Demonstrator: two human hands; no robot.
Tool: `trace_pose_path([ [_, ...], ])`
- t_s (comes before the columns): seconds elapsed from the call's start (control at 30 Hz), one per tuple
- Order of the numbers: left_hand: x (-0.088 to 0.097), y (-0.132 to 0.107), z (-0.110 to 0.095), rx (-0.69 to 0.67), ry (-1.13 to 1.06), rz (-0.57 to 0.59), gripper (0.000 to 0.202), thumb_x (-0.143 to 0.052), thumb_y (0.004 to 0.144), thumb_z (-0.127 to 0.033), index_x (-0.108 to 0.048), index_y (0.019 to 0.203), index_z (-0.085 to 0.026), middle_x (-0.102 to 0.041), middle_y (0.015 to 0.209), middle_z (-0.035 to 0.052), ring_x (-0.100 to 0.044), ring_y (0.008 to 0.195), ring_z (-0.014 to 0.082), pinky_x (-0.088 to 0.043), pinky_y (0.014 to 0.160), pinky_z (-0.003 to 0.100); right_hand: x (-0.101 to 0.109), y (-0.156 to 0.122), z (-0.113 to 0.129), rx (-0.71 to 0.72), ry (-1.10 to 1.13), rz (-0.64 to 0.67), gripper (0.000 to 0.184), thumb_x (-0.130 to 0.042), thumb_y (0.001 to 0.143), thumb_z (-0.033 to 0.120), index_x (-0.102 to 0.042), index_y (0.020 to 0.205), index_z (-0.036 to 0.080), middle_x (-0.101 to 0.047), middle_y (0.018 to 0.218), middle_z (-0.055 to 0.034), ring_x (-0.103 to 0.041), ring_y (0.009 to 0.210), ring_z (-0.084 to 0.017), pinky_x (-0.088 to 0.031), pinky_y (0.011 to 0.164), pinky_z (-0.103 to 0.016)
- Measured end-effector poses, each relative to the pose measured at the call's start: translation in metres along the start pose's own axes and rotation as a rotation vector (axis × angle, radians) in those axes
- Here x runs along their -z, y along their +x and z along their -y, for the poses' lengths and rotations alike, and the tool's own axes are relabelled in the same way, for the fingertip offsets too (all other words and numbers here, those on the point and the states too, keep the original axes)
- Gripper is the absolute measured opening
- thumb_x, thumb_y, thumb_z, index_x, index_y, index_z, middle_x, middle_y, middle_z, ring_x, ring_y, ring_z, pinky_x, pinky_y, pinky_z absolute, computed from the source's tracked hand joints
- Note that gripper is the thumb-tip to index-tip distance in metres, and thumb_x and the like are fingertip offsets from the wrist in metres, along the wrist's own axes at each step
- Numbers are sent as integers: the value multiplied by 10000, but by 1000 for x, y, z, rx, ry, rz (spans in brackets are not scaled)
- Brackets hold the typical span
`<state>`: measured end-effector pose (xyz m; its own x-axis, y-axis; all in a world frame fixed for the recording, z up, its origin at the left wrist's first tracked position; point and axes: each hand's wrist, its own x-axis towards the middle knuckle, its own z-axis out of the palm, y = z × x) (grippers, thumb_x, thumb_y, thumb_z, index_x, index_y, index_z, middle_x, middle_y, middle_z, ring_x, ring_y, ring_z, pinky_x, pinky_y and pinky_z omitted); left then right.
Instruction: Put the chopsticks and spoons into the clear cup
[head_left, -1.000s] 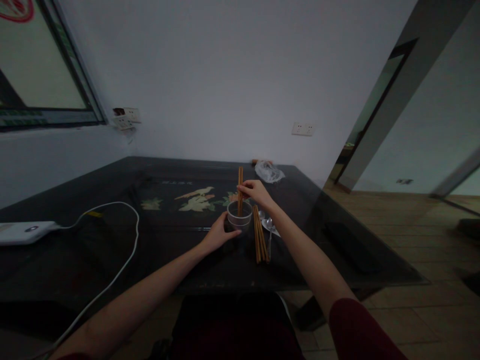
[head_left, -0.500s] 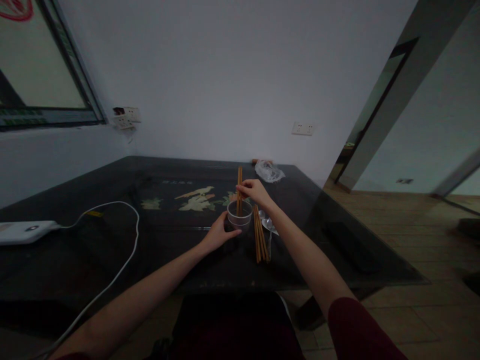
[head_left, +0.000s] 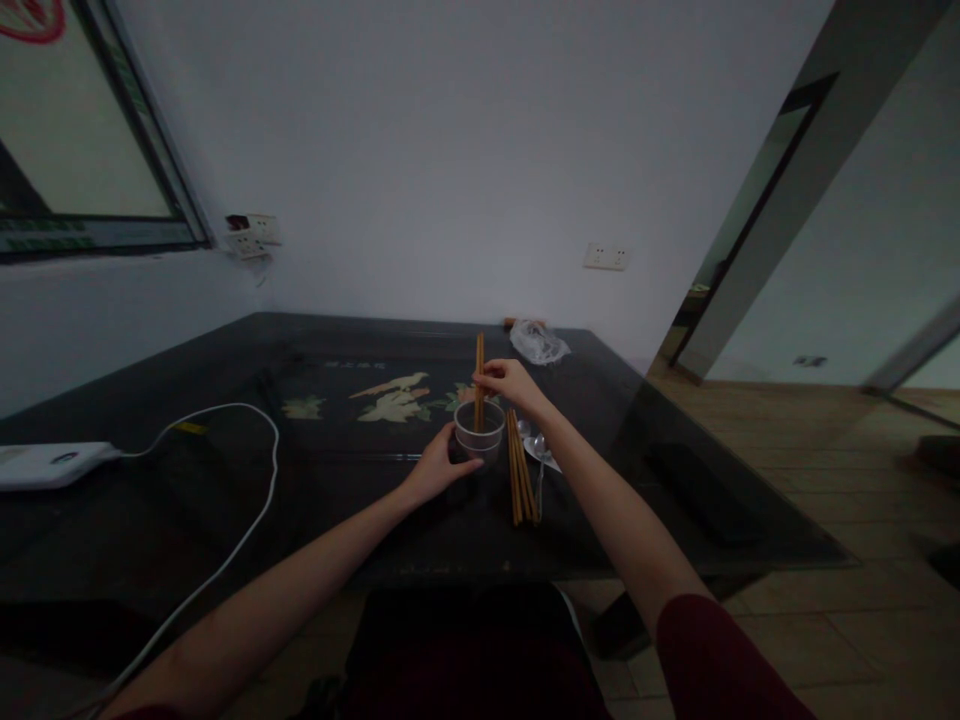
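We seem to be standing chopsticks in the cup, right hand pinching them, left hand clasping its side; next, we reckon, calls for easing that pinch

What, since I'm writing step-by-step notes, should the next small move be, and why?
Probably loosen the pinch of the right hand on the slim brown wooden chopsticks: they stand nearly upright, lower ends inside the round translucent cup, which the left hand steadies from the side. More loose brown chopsticks lie beside it on the dark glossy table.
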<state>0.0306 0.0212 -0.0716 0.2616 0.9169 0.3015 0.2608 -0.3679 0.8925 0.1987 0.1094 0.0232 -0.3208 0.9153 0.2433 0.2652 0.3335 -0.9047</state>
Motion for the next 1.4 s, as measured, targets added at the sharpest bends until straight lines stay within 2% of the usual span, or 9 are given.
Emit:
trace_pose_path([
  [0.2, 0, 0, -1, 1, -11, -3, 641, -740, 654, -282, -440, 1204, -149, -566, 1226, 146, -576, 1086, 251, -458, 934, 410, 3, -2, 5, -14, 88, -65, 62, -671, 729, 179, -648, 754, 127, -657, 601, 2, -595, 517, -101, -494, 529, -199],
  [0.57, 0, -1, -5, 10, -22, 8, 639, -735, 656, -285, -432, 1201, -147, -571, 1217, 144, -591, 1057, 241, -475, 908, 394, 1, -2, 8, -45, 134, -75, 49, -687, 713, 162, -653, 728, 128, -664, 597, 2, -607, 518, -104, -518, 552, -204],
  [0.7, 0, -1, -3, 11, -14, 2, 648, -738, 655, -302, -436, 1206, -146, -574, 1215, 145, -598, 1047, 237, -480, 899, 387, 0, -4, 11, -42, 101, -71, 35, -655, 747, 153, -656, 751, 118, -662, 608, -2, -603, 524, -97, -506, 546, -192],
  [0.9, 1, -1, -1, 11, 14, -18, 657, -741, 649, -309, -438, 1209, -149, -574, 1214, 144, -599, 1043, 240, -481, 899, 395, 6, -12, 11, -17, 34, -103, 107, -631, 777, 194, -658, 841, 112, -670, 657, -22, -590, 538, -92, -481, 536, -190],
  [1.17, 2, -2, -3, 46, 13, -7, 634, -727, 669, -318, -435, 1208, -157, -578, 1208, 137, -596, 1052, 249, -483, 902, 410, 30, -51, 6, 89, 28, -189, 275, -611, 761, 383, -665, 857, 131, -670, 713, -40, -599, 622, -125, -475, 596, -235],
  [1.4, 3, -3, -6, 51, 35, 9, 646, -732, 662, -299, -431, 1210, -139, -585, 1193, 145, -601, 1035, 248, -472, 907, 410, 44, -95, 4, 92, 80, -288, 331, -617, 734, 453, -668, 842, 145, -668, 712, -58, -606, 651, -156, -490, 640, -276],
])
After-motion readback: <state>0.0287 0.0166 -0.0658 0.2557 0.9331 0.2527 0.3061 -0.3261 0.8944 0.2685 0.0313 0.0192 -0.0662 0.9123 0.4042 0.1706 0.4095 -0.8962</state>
